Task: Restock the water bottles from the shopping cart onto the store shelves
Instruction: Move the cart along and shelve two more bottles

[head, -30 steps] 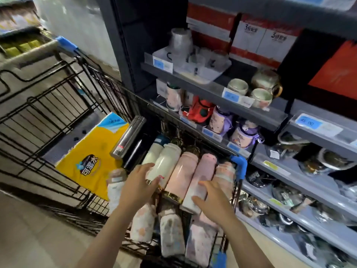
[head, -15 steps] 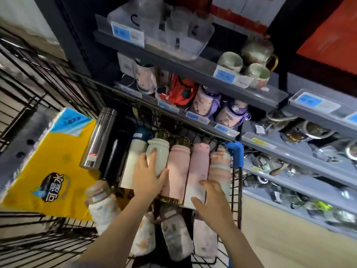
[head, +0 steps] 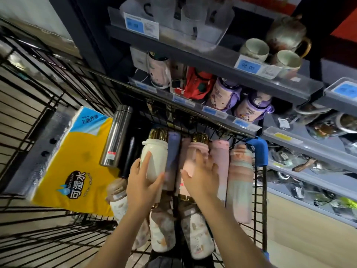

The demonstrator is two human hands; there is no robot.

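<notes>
The water bottles lie on their sides in a packed row in the shopping cart [head: 259,190], caps pointing toward the shelves [head: 218,55], with a second row of patterned bottles [head: 162,229] below them nearer the person. The left hand [head: 143,182] grips the cream bottle [head: 154,161] around its lower body, forefinger stretched along the side and thumb wrapped under it. The right hand [head: 202,178] is blurred; its fingers look spread and laid over the pink bottle [head: 195,157] beside it, and I cannot tell whether they have closed on it. A steel flask [head: 116,136] and a yellow pack of tissues [head: 75,165] lie to the left in the cart. These bottles look rigid and smooth, likely with a matte or slightly slick coat, and probably light since they appear to be empty stock, so one hand each should carry them. Because they are wedged side by side, the best hold is round the middle of the body, lifting the cap end first to free it from its neighbours. The gold-coloured caps might scuff or twist loose, so I would avoid lifting by them. A round bottle could roll on a shelf, so it should be stood upright.
</notes>
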